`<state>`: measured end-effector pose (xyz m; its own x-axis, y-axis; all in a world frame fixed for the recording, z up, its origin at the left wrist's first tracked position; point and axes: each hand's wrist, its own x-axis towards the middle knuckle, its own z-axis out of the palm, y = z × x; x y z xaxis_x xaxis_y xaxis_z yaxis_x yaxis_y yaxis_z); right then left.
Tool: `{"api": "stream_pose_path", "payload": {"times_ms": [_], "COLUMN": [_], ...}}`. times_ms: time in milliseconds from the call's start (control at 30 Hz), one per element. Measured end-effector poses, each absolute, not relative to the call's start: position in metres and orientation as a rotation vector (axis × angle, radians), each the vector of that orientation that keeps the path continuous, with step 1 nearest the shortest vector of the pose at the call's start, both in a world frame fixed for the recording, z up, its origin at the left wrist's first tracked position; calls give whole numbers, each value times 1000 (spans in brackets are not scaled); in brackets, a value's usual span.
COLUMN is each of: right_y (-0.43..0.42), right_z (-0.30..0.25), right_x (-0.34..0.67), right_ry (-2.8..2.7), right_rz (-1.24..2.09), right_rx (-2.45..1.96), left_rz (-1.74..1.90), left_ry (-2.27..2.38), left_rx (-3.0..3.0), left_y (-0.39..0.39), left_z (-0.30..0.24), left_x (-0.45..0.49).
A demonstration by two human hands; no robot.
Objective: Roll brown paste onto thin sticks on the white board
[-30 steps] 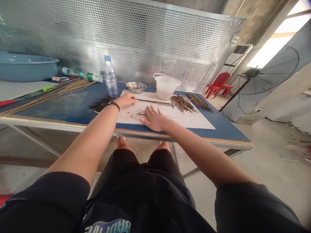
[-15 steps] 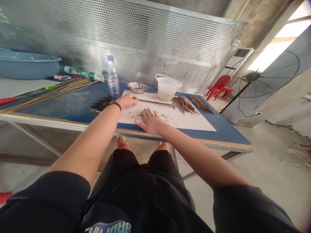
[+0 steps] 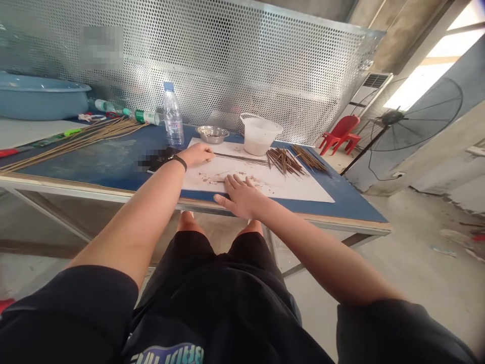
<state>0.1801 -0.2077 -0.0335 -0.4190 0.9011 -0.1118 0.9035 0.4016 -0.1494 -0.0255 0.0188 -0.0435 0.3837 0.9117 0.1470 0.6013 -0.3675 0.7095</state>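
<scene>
My left hand rests at the far left of the white board, its fingers curled and closed at the left ends of several long, thin dark sticks. Whether it grips them firmly is partly hidden by the fingers. My right hand lies flat, palm down, at the board's near edge, with fingers stretched and thumb spread. A short length of thin stick shows just left of its fingertips; the rest is hidden beneath the hand. Brown crumbs are scattered around it.
Behind the board stand a metal bowl and a white bucket. Brown sticks lie piled at right. A water bottle, a dark phone-like object, long tan strands and a blue basin occupy the left.
My right hand has slid a little toward me and to the right across the board. My left hand stays by the stick ends. The whole view has shifted slightly.
</scene>
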Motion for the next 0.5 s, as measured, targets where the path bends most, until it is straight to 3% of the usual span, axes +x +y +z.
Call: {"api": "stream_pose_path", "payload": {"times_ms": [500], "right_y": [-134], "right_z": [-24], "right_x": [178], "right_ry": [2450], "right_rz": [-325], "right_rx": [1837], "left_rz": [729], "left_ry": [1301], "left_rx": [2091], "left_y": [17], "left_z": [-43], "left_x": [-26]}}
